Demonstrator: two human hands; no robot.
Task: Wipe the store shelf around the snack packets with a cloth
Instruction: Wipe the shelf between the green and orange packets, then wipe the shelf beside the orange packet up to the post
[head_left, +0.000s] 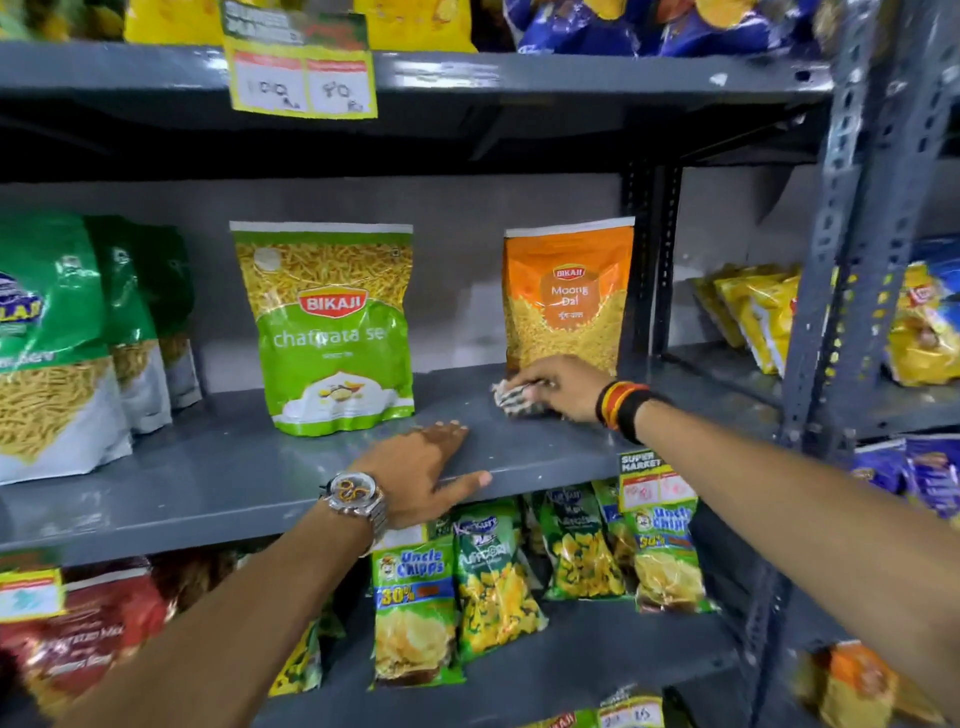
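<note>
My right hand (563, 387) presses a crumpled striped cloth (517, 399) onto the grey middle shelf (234, 467), right in front of an upright orange Moong Dal packet (569, 296). Left of it a green Bikaji packet (332, 322) stands upright, apart from the cloth. My left hand (423, 470), with a watch on the wrist, lies flat on the shelf's front edge with fingers spread, just in front of the green packet and holding nothing.
Green-and-white snack packets (62, 343) stand at the shelf's left end. Chip bags (415, 613) fill the shelf below, and a price tag (652, 478) hangs on the edge. A perforated steel upright (852, 260) bounds the right side, with yellow packets (753, 317) beyond.
</note>
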